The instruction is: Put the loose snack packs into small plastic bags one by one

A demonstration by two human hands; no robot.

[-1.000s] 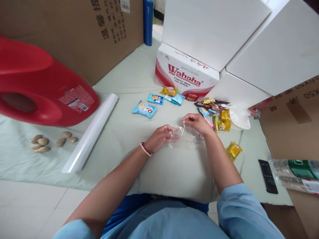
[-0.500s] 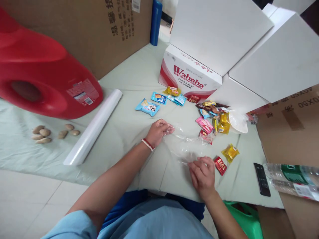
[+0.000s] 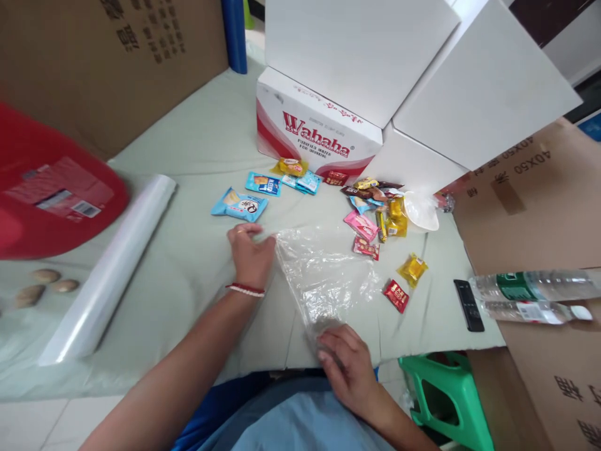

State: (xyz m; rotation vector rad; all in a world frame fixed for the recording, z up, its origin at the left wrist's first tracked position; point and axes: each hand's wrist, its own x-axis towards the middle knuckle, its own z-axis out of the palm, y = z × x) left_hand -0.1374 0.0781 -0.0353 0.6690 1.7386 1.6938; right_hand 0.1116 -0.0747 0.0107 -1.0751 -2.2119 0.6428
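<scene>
A thin sheet of clear plastic film (image 3: pixel 323 282) lies spread and wrinkled over the cloth between my hands. My left hand (image 3: pixel 251 254) pinches the film's far left corner between thumb and finger, just below a blue snack packet (image 3: pixel 239 205). Down near the table's front edge, my right hand (image 3: pixel 346 363) has its fingers curled on the film's near corner. Right of the film are a red packet (image 3: pixel 396 295) and a yellow-wrapped snack (image 3: pixel 413 270). Beyond it lie a pink packet (image 3: pixel 361 225) and a red-and-white one (image 3: pixel 366 248).
A white roll (image 3: pixel 110 269) and a large red jug (image 3: pixel 61 188) occupy the left, with stones (image 3: pixel 30 295) nearby. At the back stands a Wahaha carton (image 3: pixel 319 134). A white bowl (image 3: pixel 425 216), black remote (image 3: pixel 468 305) and plastic bottles (image 3: pixel 544 285) are on the right.
The film is now spread wider and flatter. My left hand has turned at its corner, and my right hand has come nearer my body. The camera view has shifted right.
</scene>
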